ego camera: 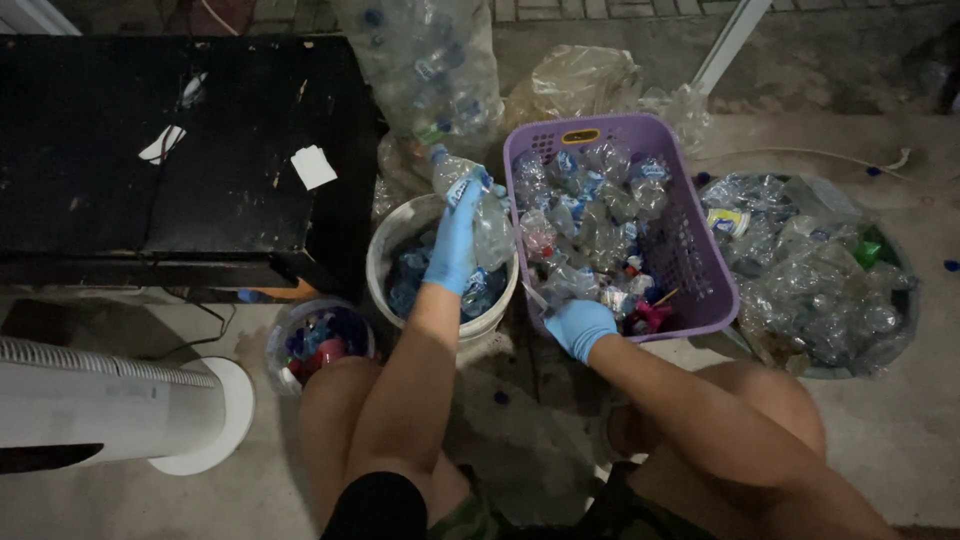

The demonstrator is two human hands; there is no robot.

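We crouch on the concrete floor (900, 420), a black surface (170, 150) far left and a purple basket (700, 270) of crushed clear bottles to the right. Our left hand (455, 240), blue-gloved, has its fingers clamped on a clear plastic bottle (480, 205) above a white bucket (385, 250). Our right hand (580, 325), fingers curled together, rests at the basket's near rim.
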